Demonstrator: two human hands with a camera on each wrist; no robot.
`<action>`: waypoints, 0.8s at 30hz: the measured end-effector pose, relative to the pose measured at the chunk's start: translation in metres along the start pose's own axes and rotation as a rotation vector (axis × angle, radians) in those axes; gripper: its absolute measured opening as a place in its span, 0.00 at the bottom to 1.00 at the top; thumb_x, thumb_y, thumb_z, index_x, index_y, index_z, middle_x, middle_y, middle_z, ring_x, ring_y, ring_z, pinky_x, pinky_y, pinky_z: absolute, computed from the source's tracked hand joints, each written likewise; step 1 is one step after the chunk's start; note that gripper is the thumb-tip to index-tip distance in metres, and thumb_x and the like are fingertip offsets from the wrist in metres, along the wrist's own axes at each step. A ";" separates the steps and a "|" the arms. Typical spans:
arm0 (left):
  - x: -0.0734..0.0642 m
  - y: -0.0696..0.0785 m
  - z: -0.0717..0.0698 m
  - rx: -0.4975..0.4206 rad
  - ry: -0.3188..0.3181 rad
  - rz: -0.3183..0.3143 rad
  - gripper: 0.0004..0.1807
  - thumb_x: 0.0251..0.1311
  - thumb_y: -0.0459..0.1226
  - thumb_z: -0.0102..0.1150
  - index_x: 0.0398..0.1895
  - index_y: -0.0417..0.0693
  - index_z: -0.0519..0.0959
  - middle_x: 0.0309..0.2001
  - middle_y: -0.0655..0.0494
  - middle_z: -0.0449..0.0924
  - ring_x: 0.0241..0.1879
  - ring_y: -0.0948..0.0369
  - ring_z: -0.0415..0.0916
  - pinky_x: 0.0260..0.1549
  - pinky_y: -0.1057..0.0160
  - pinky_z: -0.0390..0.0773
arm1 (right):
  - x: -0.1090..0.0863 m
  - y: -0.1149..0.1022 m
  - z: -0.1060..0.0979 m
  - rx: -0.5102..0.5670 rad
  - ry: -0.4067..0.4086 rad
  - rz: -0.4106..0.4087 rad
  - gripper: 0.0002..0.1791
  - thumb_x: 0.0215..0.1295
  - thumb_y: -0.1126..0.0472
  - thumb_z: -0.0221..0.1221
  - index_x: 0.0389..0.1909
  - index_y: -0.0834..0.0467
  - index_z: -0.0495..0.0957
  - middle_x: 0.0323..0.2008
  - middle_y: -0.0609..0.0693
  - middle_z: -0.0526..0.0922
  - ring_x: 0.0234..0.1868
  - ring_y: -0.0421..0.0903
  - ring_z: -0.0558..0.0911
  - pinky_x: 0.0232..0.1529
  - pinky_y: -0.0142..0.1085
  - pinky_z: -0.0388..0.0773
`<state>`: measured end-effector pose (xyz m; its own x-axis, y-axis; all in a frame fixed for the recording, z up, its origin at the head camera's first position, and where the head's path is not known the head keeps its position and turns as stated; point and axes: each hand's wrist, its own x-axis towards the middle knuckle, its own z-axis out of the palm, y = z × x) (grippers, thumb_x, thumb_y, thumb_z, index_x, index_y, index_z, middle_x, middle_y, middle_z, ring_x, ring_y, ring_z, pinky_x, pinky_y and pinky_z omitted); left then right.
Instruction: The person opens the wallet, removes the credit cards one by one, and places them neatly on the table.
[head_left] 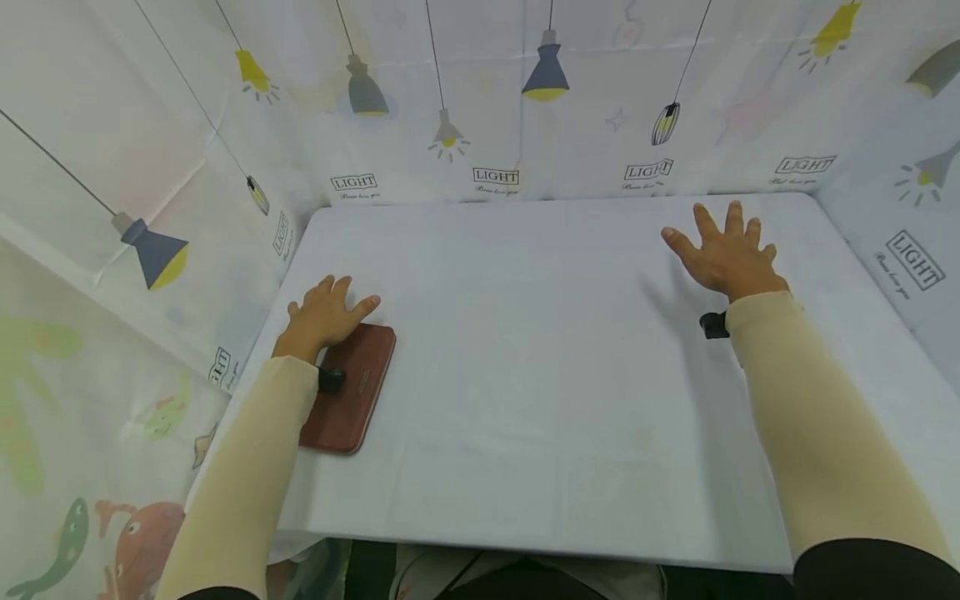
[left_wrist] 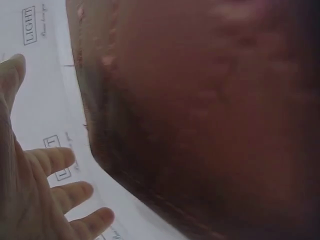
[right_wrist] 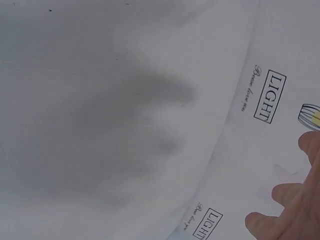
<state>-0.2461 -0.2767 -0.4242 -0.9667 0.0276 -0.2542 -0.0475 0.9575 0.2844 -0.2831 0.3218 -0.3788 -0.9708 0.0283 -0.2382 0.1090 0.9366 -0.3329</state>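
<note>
A flat reddish-brown leather-look case (head_left: 369,379) with rounded corners lies at the left of the white table. My left hand (head_left: 322,317) is held over its far end, fingers spread and reaching past the edge, while the wrist covers part of the case. In the left wrist view the case's stitched edge (left_wrist: 145,197) fills much of the picture, and the left fingers (left_wrist: 75,197) stretch out beside it. Far to the right, my right hand (head_left: 729,260) hovers near the table's back edge with fingers spread and nothing in it. Its shadow falls on the cloth in the right wrist view.
The white-covered table (head_left: 517,358) reaches from my body to a back curtain (head_left: 480,83) printed with lamps and the word LIGHT. More printed curtain (head_left: 90,208) hangs along the left side. Black cameras sit on both wrists, including the right wrist camera (head_left: 714,325).
</note>
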 end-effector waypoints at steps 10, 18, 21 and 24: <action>-0.037 -0.011 0.021 -0.020 -0.036 -0.007 0.62 0.64 0.79 0.33 0.85 0.42 0.46 0.80 0.30 0.46 0.75 0.27 0.50 0.66 0.23 0.57 | -0.002 0.004 0.010 0.043 -0.003 -0.009 0.57 0.66 0.16 0.26 0.83 0.47 0.24 0.76 0.67 0.10 0.75 0.80 0.21 0.65 0.81 0.28; -0.056 0.000 0.023 0.003 -0.058 -0.031 0.64 0.62 0.78 0.42 0.85 0.40 0.44 0.77 0.29 0.51 0.72 0.29 0.55 0.62 0.26 0.66 | -0.002 0.001 0.016 0.042 0.013 -0.035 0.57 0.67 0.16 0.27 0.84 0.49 0.27 0.77 0.69 0.14 0.75 0.81 0.23 0.66 0.81 0.29; -0.063 0.006 0.025 0.032 -0.078 -0.046 0.66 0.61 0.78 0.45 0.85 0.40 0.41 0.76 0.27 0.52 0.71 0.28 0.57 0.59 0.26 0.68 | -0.001 -0.003 0.020 0.041 0.017 -0.053 0.58 0.66 0.16 0.27 0.85 0.49 0.28 0.77 0.70 0.15 0.75 0.81 0.24 0.66 0.81 0.30; -0.071 0.013 0.027 0.065 -0.107 -0.064 0.69 0.59 0.78 0.48 0.85 0.39 0.37 0.76 0.25 0.52 0.70 0.27 0.59 0.57 0.27 0.71 | -0.001 -0.005 0.024 0.044 0.017 -0.063 0.58 0.66 0.16 0.28 0.85 0.49 0.28 0.78 0.70 0.16 0.75 0.81 0.25 0.67 0.80 0.31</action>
<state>-0.1717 -0.2588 -0.4277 -0.9296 -0.0074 -0.3685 -0.0890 0.9747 0.2050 -0.2777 0.3084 -0.3987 -0.9795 -0.0239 -0.1999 0.0565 0.9204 -0.3870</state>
